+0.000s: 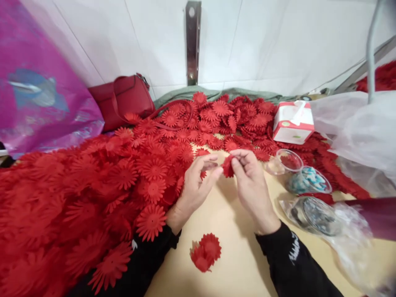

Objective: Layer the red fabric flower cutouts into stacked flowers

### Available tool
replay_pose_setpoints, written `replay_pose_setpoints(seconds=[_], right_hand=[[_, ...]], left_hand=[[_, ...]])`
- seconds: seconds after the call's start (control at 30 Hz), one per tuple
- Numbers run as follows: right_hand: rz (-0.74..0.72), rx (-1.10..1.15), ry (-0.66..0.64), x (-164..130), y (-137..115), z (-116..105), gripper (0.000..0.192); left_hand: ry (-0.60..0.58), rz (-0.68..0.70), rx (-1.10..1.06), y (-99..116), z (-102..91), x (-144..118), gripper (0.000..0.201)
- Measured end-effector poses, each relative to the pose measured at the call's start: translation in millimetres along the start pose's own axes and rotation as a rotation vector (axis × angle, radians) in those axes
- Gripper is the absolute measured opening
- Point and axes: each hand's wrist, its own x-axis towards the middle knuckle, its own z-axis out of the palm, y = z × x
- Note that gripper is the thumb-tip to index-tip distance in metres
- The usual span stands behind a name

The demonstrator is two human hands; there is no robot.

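Above the tabletop my right hand point(252, 185) pinches a small red artificial flower point(228, 166) between thumb and fingers. My left hand point(198, 179) is beside it, thumb and fingers apart, with the thumb tip close to the flower's edge; whether they touch I cannot tell. Another red piece shows partly behind the left fingers. Closer to me, two small red flower pieces point(206, 251) lie together on the table. A large heap of red petal discs point(123, 181) reaches up to my left wrist and partly covers my left sleeve.
Along the wall stand a red handbag point(130, 97) and a tissue box point(293, 123). At right are a clear tub point(289, 161), a cup of blue and white pieces point(310, 181) and a bagged round container point(318, 214). A purple bag point(46, 90) stands left. White plastic point(365, 128) hangs right.
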Motion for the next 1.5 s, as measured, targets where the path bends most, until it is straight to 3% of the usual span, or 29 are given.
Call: replay_pose_setpoints(seconds=[0.13, 0.23, 0.37, 0.47, 0.67, 0.83, 0.9, 0.97, 1.0, 1.1, 1.13, 1.23, 1.37, 1.43, 1.5], right_hand=[[0.058, 0.07, 0.037, -10, 12, 18, 0.014], [-0.092, -0.198, 0.015, -17, 8, 20, 0.022], [-0.395, -0.624, -0.257, -19, 1, 17, 0.057], [-0.464, -0.685, -0.348, -13, 4, 12, 0.06], [-0.445, -0.445, -0.201, -3, 12, 7, 0.026], [-0.305, -0.332, 0.06, -1, 0, 5, 0.043], [-0.222, -0.319, 0.073, -10, -13, 0, 0.047], [-0.146, -0.344, -0.046, -32, -26, -7, 0.049], [-0.132, -0.363, -0.18, -47, -32, -11, 0.049], [-0.142, -0.448, -0.752, -97, -38, -16, 0.044], [-0.197, -0.455, -0.873, -110, -37, -15, 0.041], [-0.19, -0.444, -0.931, -119, -28, 1, 0.025], [0.02, -0.143, -0.981, -67, -22, 37, 0.02], [0.174, -0.024, -0.966, -37, -24, 46, 0.03], [0.249, 0.091, -0.897, -16, -29, 43, 0.04]], left_hand=[[-0.079, 0.026, 0.04, 0, -0.9, 3, 0.026], [-0.022, -0.058, -0.057, -6, -0.6, 5, 0.02], [0.055, -0.289, -0.353, -15, -2.8, 10, 0.032], [0.058, -0.379, -0.512, -14, -5.9, 12, 0.055], [-0.028, -0.381, -0.625, -1, -5.6, 8, 0.059], [-0.09, -0.195, -0.318, 7, -2.9, -1, 0.043], [-0.071, -0.145, -0.252, 11, -2.2, -3, 0.04], [-0.034, -0.135, -0.241, 19, -1.1, -4, 0.037], [-0.017, -0.146, -0.26, 25, -0.3, -4, 0.036], [0.008, -0.233, -0.389, 50, 3.3, -3, 0.031], [0.005, -0.276, -0.452, 60, 4.7, -1, 0.028], [-0.016, -0.456, -0.661, 88, 8.1, 8, 0.018], [-0.235, -0.612, -0.897, 117, 3.2, 44, 0.012], [-0.276, -0.564, -1.007, 127, -5.4, 69, 0.015], [-0.13, -0.386, -1.059, 134, -15.9, 89, 0.022]])
